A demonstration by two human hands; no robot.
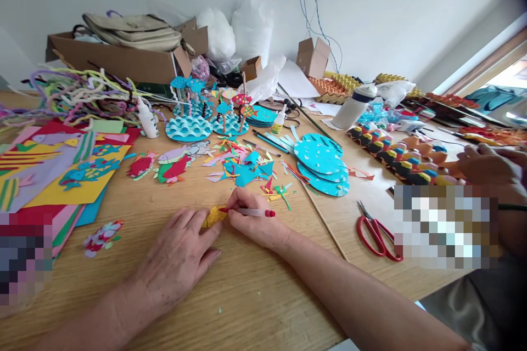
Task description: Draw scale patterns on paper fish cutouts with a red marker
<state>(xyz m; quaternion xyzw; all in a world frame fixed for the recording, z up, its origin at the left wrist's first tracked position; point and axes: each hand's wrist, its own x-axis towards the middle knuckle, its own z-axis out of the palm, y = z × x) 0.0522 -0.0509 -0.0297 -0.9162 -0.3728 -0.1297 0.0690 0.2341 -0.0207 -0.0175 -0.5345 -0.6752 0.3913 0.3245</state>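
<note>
A small yellow paper fish (214, 216) with a scale-like pattern lies on the wooden table. The fingertips of my left hand (181, 244) hold its left end down on the tabletop, with the thumb spread below. My right hand (255, 225) is closed around a red marker pen (253, 212) with a pale barrel. The pen's tip meets the fish's right end. Beyond my hands lies a heap of coloured paper scraps (247, 167). Cut-out paper fish (175, 167) lie left of that heap, and a pile of small paper discs (101, 238) is left of my left hand.
Red-handled scissors (376, 233) and a thin wooden stick (325, 219) lie to the right. Stacked blue discs (319, 156), glue bottles (147, 118) and fish on wavy blue stands (189, 129) are farther back. Coloured paper sheets (94, 197) cover the left. Another person's hand (489, 164) is at right.
</note>
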